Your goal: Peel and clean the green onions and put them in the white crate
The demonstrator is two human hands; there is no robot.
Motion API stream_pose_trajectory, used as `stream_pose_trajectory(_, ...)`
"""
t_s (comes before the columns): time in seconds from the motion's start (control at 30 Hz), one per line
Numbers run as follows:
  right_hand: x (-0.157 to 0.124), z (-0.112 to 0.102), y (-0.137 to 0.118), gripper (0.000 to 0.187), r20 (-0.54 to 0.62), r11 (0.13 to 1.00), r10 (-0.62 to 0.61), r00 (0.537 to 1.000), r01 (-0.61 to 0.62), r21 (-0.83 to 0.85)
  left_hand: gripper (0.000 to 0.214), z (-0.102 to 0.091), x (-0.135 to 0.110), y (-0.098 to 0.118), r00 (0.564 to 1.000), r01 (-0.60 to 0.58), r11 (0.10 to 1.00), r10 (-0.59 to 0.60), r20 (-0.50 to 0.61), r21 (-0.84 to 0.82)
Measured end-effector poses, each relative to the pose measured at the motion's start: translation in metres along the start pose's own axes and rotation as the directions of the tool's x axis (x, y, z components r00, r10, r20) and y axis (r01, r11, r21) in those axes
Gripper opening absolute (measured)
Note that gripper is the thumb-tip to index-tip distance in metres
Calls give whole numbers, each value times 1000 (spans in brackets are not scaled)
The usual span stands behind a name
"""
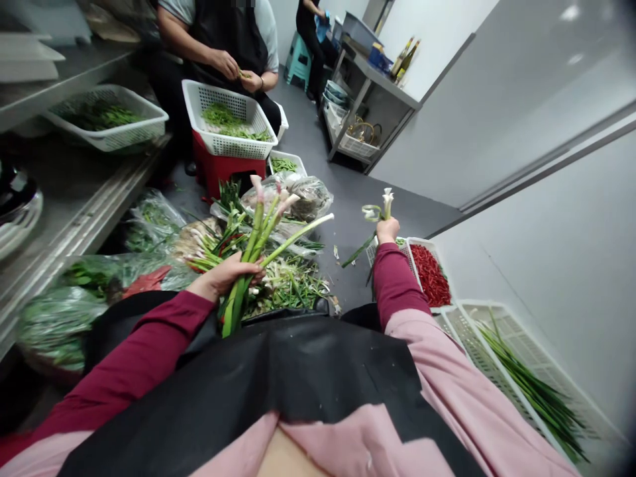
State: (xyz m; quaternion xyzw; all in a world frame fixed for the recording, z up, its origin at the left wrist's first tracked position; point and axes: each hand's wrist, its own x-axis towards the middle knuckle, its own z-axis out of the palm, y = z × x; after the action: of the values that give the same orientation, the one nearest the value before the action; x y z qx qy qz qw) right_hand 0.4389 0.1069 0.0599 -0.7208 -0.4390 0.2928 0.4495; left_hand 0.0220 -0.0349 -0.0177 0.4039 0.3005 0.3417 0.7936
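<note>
My left hand [229,273] is closed around a bunch of green onions [258,242], white root ends pointing up and away from me. My right hand [387,229] is raised to the right and pinches a single green onion [378,215] whose peeled skin curls beside its white end. Below my hands a pile of onion trimmings [288,285] lies on the floor in front of my black apron [278,384].
A white tray of red chillies [428,271] sits right of my arm; a white tray with cleaned green onions [534,391] lies nearer. Bags of greens [64,311] lie left by a steel shelf. A seated person opposite handles greens over a white basket [226,122].
</note>
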Motion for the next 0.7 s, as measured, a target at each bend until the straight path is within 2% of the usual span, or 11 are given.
stream_pose_trajectory(0.1,-6,10,10,26,-55,986,-13,998,4,-169,35,-2,-1,1,1000,-17,1000,17,-23,-17)
stream_pose_trajectory(0.2,-31,46,32,23,98,931,-42,994,74,-358,32,-3,2,0,997,-18,1000,18,-73,-9)
stream_pose_trajectory(0.3,-66,80,54,17,202,905,-35,979,117,-408,29,-4,6,-2,994,-1,1000,-1,-107,-22)
stream_pose_trajectory(0.37,-88,93,60,18,204,951,-18,979,80,-300,28,-5,9,-4,994,21,998,-27,-106,-59)
stream_pose_trajectory(0.47,-117,107,45,35,241,996,-49,969,29,83,27,-4,13,-8,995,58,993,-66,-73,-99)
stream_pose_trajectory(0.57,-139,124,12,42,387,908,-159,908,-20,419,25,0,18,-11,997,72,993,-73,-12,-95)
stream_pose_trajectory(0.63,-149,133,-7,39,467,857,-216,858,-62,511,23,3,19,-11,997,72,992,-68,43,-106)
stream_pose_trajectory(0.7,-155,139,-21,34,526,841,-253,812,-85,535,21,6,18,-10,994,64,989,-51,99,-131)
